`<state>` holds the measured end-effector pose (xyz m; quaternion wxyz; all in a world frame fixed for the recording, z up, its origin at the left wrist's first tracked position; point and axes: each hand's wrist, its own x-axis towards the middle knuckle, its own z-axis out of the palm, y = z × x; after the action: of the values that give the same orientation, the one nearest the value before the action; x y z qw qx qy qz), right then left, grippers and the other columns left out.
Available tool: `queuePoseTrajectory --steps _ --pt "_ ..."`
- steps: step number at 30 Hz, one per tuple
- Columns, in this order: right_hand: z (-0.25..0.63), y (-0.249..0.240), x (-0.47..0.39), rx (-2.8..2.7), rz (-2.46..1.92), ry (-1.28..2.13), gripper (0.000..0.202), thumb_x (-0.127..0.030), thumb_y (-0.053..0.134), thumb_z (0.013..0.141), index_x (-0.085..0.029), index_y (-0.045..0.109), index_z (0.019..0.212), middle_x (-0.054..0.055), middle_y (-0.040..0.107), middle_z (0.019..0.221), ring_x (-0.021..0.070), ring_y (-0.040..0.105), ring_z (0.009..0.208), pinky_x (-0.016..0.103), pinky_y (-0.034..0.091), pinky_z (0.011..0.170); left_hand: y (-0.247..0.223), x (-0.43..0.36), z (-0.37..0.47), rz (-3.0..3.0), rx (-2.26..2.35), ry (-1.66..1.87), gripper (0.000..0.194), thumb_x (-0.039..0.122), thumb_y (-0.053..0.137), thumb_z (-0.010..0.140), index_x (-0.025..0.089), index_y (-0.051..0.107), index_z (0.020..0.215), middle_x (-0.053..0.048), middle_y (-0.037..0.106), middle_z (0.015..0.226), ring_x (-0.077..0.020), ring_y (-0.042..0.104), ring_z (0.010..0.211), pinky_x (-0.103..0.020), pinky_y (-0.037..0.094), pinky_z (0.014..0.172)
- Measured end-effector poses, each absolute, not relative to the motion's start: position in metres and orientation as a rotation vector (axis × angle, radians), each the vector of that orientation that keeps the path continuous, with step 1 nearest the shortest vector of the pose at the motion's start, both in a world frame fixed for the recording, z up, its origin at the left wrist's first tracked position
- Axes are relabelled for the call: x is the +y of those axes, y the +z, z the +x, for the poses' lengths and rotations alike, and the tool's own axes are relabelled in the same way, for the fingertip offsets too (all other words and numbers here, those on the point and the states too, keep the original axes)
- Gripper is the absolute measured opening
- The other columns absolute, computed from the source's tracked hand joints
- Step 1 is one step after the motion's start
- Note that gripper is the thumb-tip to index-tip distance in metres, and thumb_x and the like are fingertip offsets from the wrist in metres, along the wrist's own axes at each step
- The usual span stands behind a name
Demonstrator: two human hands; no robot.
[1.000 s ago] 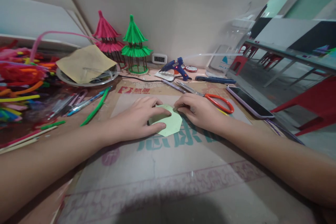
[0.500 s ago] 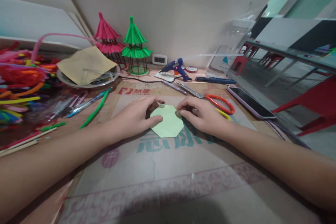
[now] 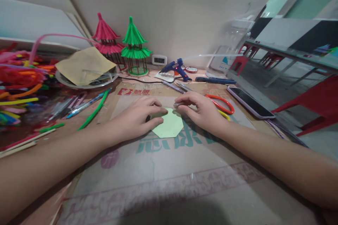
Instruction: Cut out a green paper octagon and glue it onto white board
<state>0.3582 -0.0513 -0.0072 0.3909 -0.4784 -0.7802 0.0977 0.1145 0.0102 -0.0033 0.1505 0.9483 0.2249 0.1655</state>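
A pale green octagonal piece of card point(image 3: 169, 126) lies flat on the covered table in front of me. At its left side my left hand point(image 3: 137, 116) rests with thumb and fingers apart, the fingertips on the card. My right hand point(image 3: 199, 110) is over the card's upper right edge, thumb and fingers pinched together. Something small and greyish shows at its fingertips, too small to name. Just behind the right hand lie scissors with orange handles point(image 3: 224, 104), partly covered by it.
Behind stand a pink point(image 3: 105, 31) and a green pagoda model point(image 3: 134, 45), a blue glue gun point(image 3: 174, 67), and a clear plastic bottle point(image 3: 224, 56). A phone point(image 3: 250, 102) lies right. Pipe cleaners point(image 3: 18, 77) and a plate with yellow paper point(image 3: 86, 65) are left.
My right hand has shifted slightly up at the card's upper edge, now covering the scissor blades more. My left fingers have come down onto the card.
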Motion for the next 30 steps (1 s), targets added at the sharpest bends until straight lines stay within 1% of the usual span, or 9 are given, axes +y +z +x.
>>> queuePoseTrajectory --steps 3,5,8,11,14,17,24,30 --pt "0.3585 -0.0072 -0.0517 -1.959 -1.215 0.232 0.014 -0.017 0.062 0.092 -0.020 0.069 0.104 0.006 0.075 0.099 0.0195 0.069 0.088 0.034 0.055 0.081 -0.0039 0.0122 0.1149 2.665 0.548 0.487 0.031 0.028 0.044 0.103 0.022 0.070 0.119 -0.007 0.069 0.110 -0.0225 0.062 0.106 -0.035 0.046 0.094" --pt "0.3588 -0.0071 -0.0527 -1.962 -1.186 0.226 0.013 -0.017 0.061 0.093 -0.020 0.069 0.104 0.006 0.074 0.099 0.0193 0.069 0.088 0.034 0.055 0.080 -0.0033 0.0121 0.1152 2.631 0.515 0.476 0.032 0.026 0.043 0.103 0.023 0.070 0.119 -0.006 0.071 0.110 -0.0210 0.064 0.105 -0.033 0.047 0.092" --pt "0.3593 -0.0077 -0.0537 -2.006 -1.146 0.235 0.014 -0.018 0.060 0.094 -0.020 0.068 0.105 0.007 0.073 0.099 0.0193 0.069 0.088 0.034 0.055 0.080 -0.0018 0.0098 0.1154 2.658 0.520 0.466 0.030 0.028 0.046 0.102 0.023 0.073 0.114 -0.007 0.070 0.108 -0.0217 0.063 0.104 -0.034 0.046 0.093" --pt "0.3593 -0.0092 -0.0529 -2.057 -1.157 0.237 0.015 -0.017 0.059 0.094 -0.020 0.067 0.107 0.006 0.073 0.096 0.0192 0.068 0.087 0.034 0.054 0.079 -0.0006 0.0069 0.1149 2.715 0.519 0.460 0.027 0.032 0.053 0.099 0.025 0.075 0.112 -0.006 0.066 0.105 -0.0222 0.061 0.102 -0.035 0.045 0.091" --pt "0.3576 -0.0103 -0.0513 -2.112 -1.148 0.249 0.013 -0.015 0.060 0.093 -0.019 0.067 0.103 0.006 0.073 0.094 0.0185 0.067 0.084 0.032 0.053 0.076 -0.0003 0.0058 0.1143 2.723 0.517 0.452 0.025 0.033 0.058 0.097 0.026 0.077 0.111 -0.005 0.064 0.104 -0.0222 0.060 0.102 -0.035 0.045 0.091" --pt "0.3547 -0.0102 -0.0496 -2.198 -1.092 0.234 0.011 -0.014 0.059 0.094 -0.020 0.068 0.099 0.005 0.073 0.092 0.0186 0.067 0.085 0.032 0.052 0.077 -0.0007 0.0066 0.1143 2.712 0.521 0.446 0.023 0.032 0.059 0.096 0.026 0.077 0.109 -0.005 0.064 0.106 -0.0230 0.060 0.104 -0.036 0.044 0.093" --pt "0.3553 -0.0018 -0.0508 -2.410 -1.105 0.178 0.017 -0.011 0.052 0.096 -0.019 0.067 0.097 0.007 0.070 0.095 0.0197 0.064 0.090 0.032 0.051 0.082 -0.0009 0.0072 0.1142 2.723 0.518 0.426 0.024 0.032 0.058 0.096 0.026 0.076 0.110 -0.006 0.064 0.107 -0.0243 0.059 0.107 -0.037 0.044 0.095" --pt "0.3534 -0.0087 -0.0529 -2.351 -1.063 0.113 0.017 -0.011 0.050 0.098 -0.017 0.066 0.100 0.009 0.069 0.095 0.0206 0.063 0.090 0.034 0.051 0.083 -0.0010 0.0067 0.1126 2.717 0.521 0.405 0.025 0.031 0.057 0.096 0.026 0.075 0.112 -0.006 0.062 0.109 -0.0245 0.058 0.109 -0.038 0.042 0.099"
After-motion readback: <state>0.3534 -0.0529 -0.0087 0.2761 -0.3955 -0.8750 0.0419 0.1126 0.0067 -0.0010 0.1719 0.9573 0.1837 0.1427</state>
